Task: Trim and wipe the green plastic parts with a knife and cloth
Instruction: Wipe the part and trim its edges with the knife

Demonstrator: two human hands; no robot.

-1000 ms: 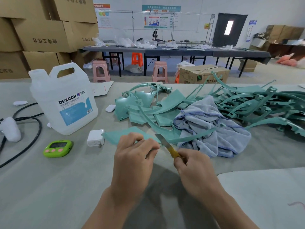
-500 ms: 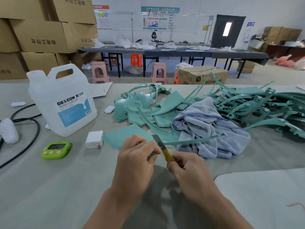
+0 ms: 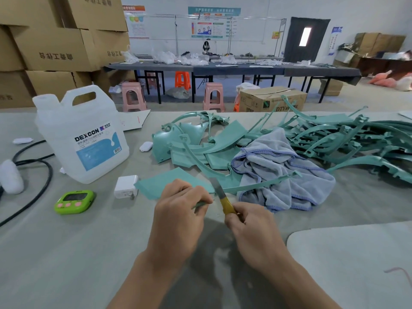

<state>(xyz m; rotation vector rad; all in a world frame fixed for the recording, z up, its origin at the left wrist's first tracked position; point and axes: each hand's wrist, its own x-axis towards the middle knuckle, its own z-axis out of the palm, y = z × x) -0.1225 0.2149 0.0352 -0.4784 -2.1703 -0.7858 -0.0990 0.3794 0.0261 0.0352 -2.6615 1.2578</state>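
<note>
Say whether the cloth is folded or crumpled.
Crumpled: the grey cloth lies in a loose heap with irregular creases, a green strip across it.

Single head-worn wide-angle view, facing forward and down; left hand [image 3: 178,219], right hand [image 3: 252,233] close below; table [image 3: 66,253] stretching ahead.

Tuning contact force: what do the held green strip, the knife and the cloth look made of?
Thin curved green strip: likely moulded plastic, matte, uniform colour.
Yellow-handled knife: dull grey metal blade; handle probably plastic.
Crumpled grey-blue cloth: fuzzy microfibre or terry, stitched edge.
</note>
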